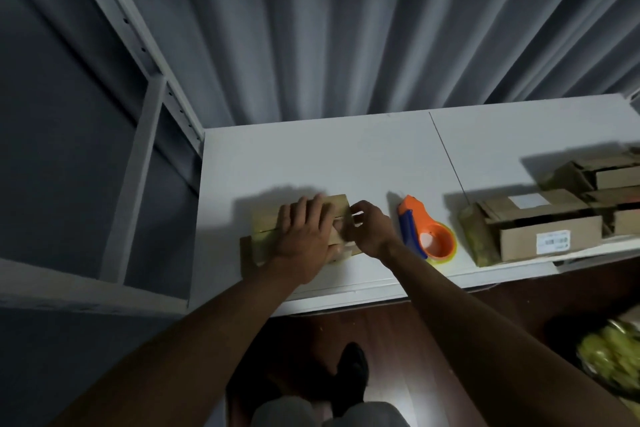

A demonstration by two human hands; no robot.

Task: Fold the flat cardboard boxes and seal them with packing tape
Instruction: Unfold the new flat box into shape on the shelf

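Note:
A small brown cardboard box (265,229) stands on the white table (346,156), near its front left corner. My left hand (306,236) lies flat on top of the box, fingers straight, pressing the flaps down. At the box's right end, my right hand (370,227) pinches a flap or strip with curled fingers; what exactly it pinches is too small to tell. An orange and blue tape dispenser (427,230) lies on the table just right of my right hand.
A pile of cardboard boxes (540,225) sits at the table's right end. White shelving (138,156) stands to the left. Grey curtains hang behind the table. A bag of yellow-green items (613,357) lies on the floor at the lower right.

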